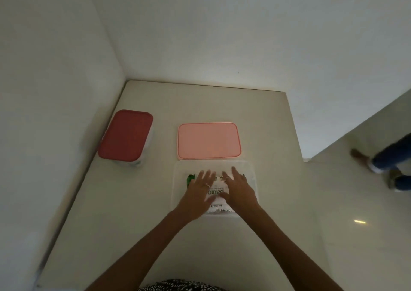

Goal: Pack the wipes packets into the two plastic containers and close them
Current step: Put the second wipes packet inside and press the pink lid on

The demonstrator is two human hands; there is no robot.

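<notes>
A clear plastic container (250, 168) stands open in the middle of the table. Inside it lies a white wipes packet (216, 194) with green print and dark lettering. My left hand (199, 189) and my right hand (239, 189) lie flat on the packet, fingers spread, palms down. A pale pink lid (208, 140) lies flat on the table just behind the open container. At the far left a second container (126, 135) stands with its dark red lid on.
The beige table (155, 235) sits in a corner, with white walls at the left and back. Its right edge drops to a glossy floor, where a person's legs in jeans (391, 157) are at the far right.
</notes>
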